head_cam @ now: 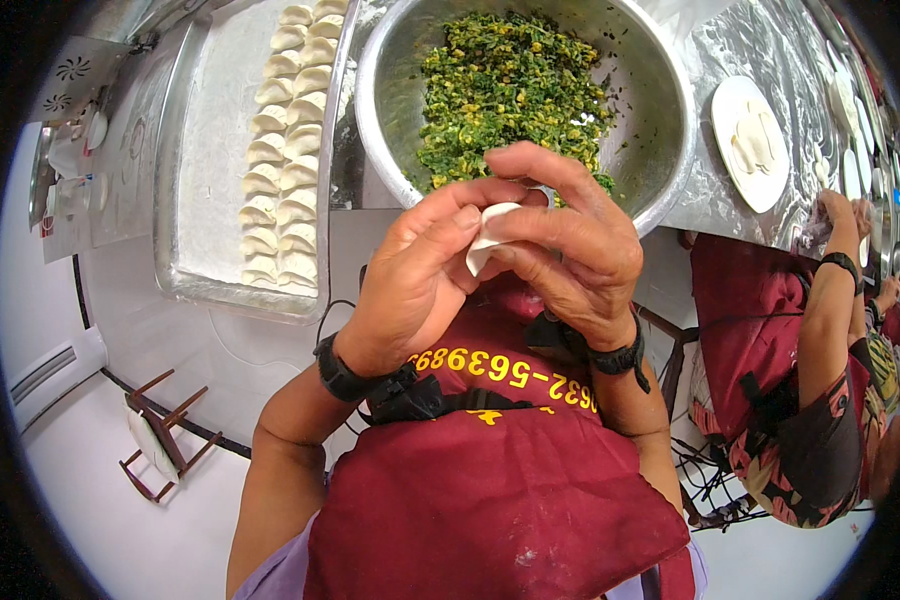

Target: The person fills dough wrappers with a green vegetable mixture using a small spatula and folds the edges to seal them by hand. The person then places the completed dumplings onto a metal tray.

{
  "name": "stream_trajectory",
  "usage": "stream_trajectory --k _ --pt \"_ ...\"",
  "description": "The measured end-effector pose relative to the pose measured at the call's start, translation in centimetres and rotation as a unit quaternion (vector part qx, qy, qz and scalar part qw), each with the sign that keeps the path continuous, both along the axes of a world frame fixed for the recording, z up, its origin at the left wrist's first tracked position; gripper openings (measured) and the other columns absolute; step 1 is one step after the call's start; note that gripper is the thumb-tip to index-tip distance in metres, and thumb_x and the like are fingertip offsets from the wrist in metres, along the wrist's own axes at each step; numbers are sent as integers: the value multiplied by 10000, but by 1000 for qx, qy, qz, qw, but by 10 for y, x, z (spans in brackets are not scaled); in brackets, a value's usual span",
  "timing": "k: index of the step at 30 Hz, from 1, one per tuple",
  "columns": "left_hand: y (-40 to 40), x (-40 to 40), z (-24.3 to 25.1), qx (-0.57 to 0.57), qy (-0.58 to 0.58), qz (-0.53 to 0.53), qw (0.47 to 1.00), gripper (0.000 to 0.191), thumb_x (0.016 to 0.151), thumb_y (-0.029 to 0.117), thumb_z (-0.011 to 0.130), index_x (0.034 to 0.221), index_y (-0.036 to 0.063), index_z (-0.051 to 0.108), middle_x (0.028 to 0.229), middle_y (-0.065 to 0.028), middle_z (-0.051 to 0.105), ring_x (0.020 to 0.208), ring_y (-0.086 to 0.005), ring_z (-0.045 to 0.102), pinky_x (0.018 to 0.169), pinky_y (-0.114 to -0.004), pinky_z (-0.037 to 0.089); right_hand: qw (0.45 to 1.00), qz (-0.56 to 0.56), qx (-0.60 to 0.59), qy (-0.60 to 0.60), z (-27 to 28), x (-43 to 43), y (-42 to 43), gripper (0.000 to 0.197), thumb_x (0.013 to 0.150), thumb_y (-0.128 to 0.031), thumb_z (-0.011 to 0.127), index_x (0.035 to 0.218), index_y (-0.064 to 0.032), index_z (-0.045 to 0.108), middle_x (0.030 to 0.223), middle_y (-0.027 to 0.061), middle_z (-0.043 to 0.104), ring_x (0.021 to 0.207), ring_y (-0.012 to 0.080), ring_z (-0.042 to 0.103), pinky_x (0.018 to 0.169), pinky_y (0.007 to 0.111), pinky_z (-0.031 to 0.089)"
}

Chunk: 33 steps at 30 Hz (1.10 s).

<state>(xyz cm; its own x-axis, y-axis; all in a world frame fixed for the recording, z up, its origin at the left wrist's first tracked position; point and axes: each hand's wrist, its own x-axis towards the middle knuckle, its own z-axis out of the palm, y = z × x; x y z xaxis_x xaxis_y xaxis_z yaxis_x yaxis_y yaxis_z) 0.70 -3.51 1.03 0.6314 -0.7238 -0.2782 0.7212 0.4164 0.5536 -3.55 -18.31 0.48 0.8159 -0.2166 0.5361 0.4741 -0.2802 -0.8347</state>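
A white dumpling wrapper (487,238) is pinched between my two hands, over the near rim of a large metal bowl (379,142). My left hand (427,262) grips its left side with thumb and forefinger. My right hand (577,247) grips the other side, its upper fingers spread above the dough. Whether filling lies inside the wrapper is hidden by my fingers. In the bowl sits a chopped green and yellow filling (510,90). Left of the bowl, two rows of folded dumplings (280,180) lie along the right side of a floured metal tray (210,150).
An oval white plate (776,169) with dough wrappers (754,139) rests on the floury metal table (701,195) to the right. Beyond it, a co-worker's hands (840,210) are busy at the table edge, near more plates. A wooden chair (157,439) stands at lower left.
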Motion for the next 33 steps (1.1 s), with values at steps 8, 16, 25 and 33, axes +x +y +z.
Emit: stream_trajectory --k 8,16,25,33 --pt "0 0 -1 -18 1 -21 1000 328 965 159 433 1233 -27 469 1133 -110 560 1048 -176 555 922 -325 453 999 31 -7 6 0 -1 -1 165 696 -62 711 848 -20 663 1061 159 618 902 271 610 773 336 472" --pt "1 -4 -11 7 34 1 999 353 954 134 441 1270 -22 428 1182 -101 541 1089 -172 537 950 -325 438 996 64 -48 -29 -8 5 -8 124 716 -56 694 828 -18 655 969 127 644 878 267 617 768 341 469" --pt "1 -2 -15 -91 47 -20 994 378 942 113 443 1296 -17 407 1222 -104 521 1113 -178 525 968 -333 427 998 57 -24 -3 -5 5 -4 113 735 -68 689 829 -17 650 901 111 656 850 263 623 759 344 471" --pt "4 -4 -17 -57 67 -4 996 369 947 114 437 1289 -22 415 1226 -110 518 1117 -183 523 968 -330 425 995 79 -54 -29 -9 6 -5 139 729 -72 701 845 -10 655 952 126 651 872 265 622 768 342 474"
